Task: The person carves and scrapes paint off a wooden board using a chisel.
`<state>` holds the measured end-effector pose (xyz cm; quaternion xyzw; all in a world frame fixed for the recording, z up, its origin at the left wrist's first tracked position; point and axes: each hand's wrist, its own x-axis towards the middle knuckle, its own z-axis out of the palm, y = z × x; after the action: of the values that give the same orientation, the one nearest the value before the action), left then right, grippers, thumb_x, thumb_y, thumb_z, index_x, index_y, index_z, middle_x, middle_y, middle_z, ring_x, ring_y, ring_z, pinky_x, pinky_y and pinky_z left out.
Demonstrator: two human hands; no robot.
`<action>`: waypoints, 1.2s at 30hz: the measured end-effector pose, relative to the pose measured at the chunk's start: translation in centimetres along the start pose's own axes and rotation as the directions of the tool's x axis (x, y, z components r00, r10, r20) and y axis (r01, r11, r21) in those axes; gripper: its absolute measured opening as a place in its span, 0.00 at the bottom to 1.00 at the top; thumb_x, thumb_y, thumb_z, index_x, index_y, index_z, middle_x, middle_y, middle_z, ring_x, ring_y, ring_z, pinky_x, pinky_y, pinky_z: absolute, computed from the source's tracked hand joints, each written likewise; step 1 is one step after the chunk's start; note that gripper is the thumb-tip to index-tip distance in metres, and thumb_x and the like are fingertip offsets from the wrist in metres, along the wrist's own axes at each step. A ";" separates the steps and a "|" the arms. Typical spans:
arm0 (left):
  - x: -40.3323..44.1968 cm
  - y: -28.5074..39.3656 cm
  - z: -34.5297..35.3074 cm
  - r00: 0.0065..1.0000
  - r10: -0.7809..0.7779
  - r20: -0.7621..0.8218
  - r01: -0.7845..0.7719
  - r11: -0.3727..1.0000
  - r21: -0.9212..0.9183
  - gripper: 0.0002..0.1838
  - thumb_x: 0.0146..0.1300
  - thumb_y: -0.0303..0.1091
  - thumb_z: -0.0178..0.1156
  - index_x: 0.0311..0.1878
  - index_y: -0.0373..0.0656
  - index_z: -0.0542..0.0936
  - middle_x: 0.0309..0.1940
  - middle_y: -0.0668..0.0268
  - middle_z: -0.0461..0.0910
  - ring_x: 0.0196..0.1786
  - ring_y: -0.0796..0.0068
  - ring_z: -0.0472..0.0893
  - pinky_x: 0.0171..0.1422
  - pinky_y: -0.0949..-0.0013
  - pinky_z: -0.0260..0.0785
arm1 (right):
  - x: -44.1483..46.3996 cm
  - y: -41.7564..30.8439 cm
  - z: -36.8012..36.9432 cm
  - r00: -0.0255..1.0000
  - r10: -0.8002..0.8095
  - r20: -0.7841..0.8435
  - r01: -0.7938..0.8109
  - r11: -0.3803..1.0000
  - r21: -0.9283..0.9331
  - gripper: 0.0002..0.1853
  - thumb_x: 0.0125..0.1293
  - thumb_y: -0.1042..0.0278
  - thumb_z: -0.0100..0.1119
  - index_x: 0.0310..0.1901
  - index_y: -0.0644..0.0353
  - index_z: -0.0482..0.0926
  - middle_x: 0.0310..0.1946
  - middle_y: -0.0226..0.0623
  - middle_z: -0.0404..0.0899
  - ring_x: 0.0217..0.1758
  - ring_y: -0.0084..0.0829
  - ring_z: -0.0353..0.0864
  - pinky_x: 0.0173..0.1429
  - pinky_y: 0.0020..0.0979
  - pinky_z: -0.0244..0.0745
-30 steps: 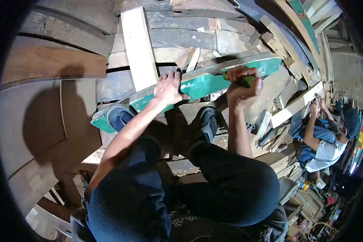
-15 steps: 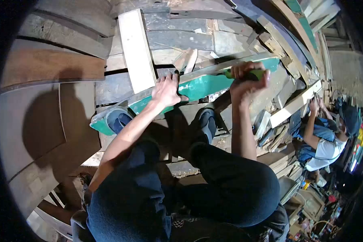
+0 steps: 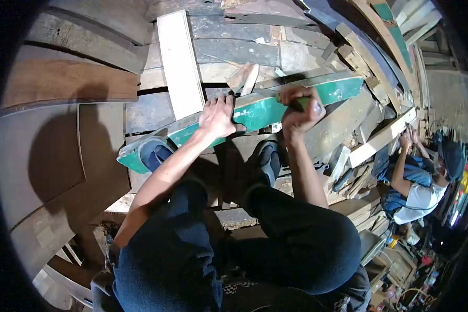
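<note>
A long wooden board with chipped green paint (image 3: 262,112) lies at a slant across the front of my feet, its narrow bare edge facing up. My left hand (image 3: 218,118) grips the board left of its middle, fingers over the top edge and thumb against the green face. My right hand (image 3: 302,117) is wrapped around a tool with a green handle (image 3: 299,104), close to the board's edge right of the middle. The fingers and motion blur hide the tool's working end, so its kind cannot be made out. My left shoe (image 3: 155,153) touches the board's left part.
A pale plank (image 3: 181,62) lies beyond the board on the plank floor. Brown boards (image 3: 70,86) are at the left. Wood offcuts (image 3: 366,67) pile up at the right. Another person (image 3: 418,179) crouches there, hands on a light wooden beam (image 3: 382,138).
My right hand has moved left along the board with the green-handled tool, toward my left hand. The left hand stays on the same spot, and the board has barely shifted.
</note>
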<state>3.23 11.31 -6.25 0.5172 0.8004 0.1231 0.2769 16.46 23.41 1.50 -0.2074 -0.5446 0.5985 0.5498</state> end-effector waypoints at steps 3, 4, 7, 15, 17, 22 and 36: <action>-0.4 -0.1 0.2 0.998 -0.032 0.062 0.035 0.999 -0.035 0.57 0.41 0.61 0.80 0.68 0.35 0.68 0.60 0.42 0.73 0.64 0.38 0.75 0.69 0.44 0.68 | -0.6 -0.6 -1.0 1.000 0.009 0.008 -0.010 0.995 0.103 0.30 0.69 0.42 0.56 0.30 0.69 0.72 0.24 0.43 0.74 0.24 0.32 0.72 0.30 0.33 0.68; -0.4 -0.2 0.3 0.999 -0.023 0.038 0.023 0.999 -0.021 0.57 0.41 0.62 0.80 0.68 0.35 0.68 0.60 0.42 0.73 0.63 0.38 0.75 0.69 0.44 0.68 | -0.6 0.2 -1.1 1.000 0.011 0.023 -0.012 0.999 0.043 0.30 0.69 0.41 0.56 0.30 0.69 0.72 0.24 0.43 0.74 0.24 0.32 0.72 0.30 0.33 0.68; -0.5 -0.1 0.6 1.000 0.006 -0.018 -0.005 1.000 0.019 0.57 0.41 0.62 0.80 0.69 0.34 0.67 0.62 0.40 0.72 0.64 0.38 0.75 0.70 0.44 0.68 | -0.1 1.4 -1.5 0.999 0.034 0.032 -0.033 0.999 -0.034 0.31 0.69 0.40 0.55 0.30 0.69 0.71 0.24 0.44 0.74 0.24 0.32 0.72 0.31 0.33 0.68; -0.4 0.0 0.2 1.000 -0.014 0.022 0.015 0.999 -0.030 0.58 0.42 0.61 0.80 0.70 0.35 0.66 0.61 0.43 0.73 0.64 0.39 0.75 0.69 0.45 0.69 | -1.0 1.2 -1.9 0.995 0.007 0.100 0.017 0.971 -0.238 0.35 0.66 0.34 0.55 0.28 0.67 0.71 0.25 0.47 0.76 0.26 0.34 0.74 0.30 0.35 0.69; -0.1 0.1 -0.2 0.999 -0.016 0.030 0.016 1.000 0.012 0.58 0.42 0.61 0.79 0.70 0.35 0.66 0.61 0.43 0.73 0.65 0.39 0.74 0.69 0.45 0.69 | -0.6 -0.5 -1.8 0.997 -0.021 0.068 0.031 0.988 -0.148 0.34 0.65 0.34 0.56 0.28 0.67 0.71 0.25 0.48 0.77 0.26 0.34 0.74 0.31 0.35 0.69; -0.5 0.6 -1.1 0.995 -0.020 0.093 0.019 1.000 0.013 0.56 0.46 0.60 0.78 0.70 0.32 0.66 0.64 0.43 0.71 0.67 0.38 0.73 0.73 0.47 0.66 | 0.5 -5.0 -2.4 0.995 0.052 0.082 -0.052 0.999 -0.011 0.32 0.66 0.31 0.48 0.36 0.59 0.70 0.24 0.36 0.66 0.28 0.32 0.64 0.44 0.38 0.65; -0.3 0.4 -0.5 0.996 -0.033 0.082 0.033 0.999 0.003 0.55 0.45 0.62 0.78 0.67 0.33 0.67 0.65 0.40 0.70 0.67 0.35 0.72 0.72 0.46 0.66 | -3.4 -3.7 -4.2 0.751 0.244 0.614 0.220 0.783 -0.581 0.19 0.62 0.67 0.67 0.50 0.70 0.76 0.51 0.49 0.69 0.51 0.49 0.77 0.60 0.42 0.74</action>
<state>3.32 11.28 -5.51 0.5088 0.7969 0.0963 0.3110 22.61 21.48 2.25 -0.1551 -0.8665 0.4219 0.2172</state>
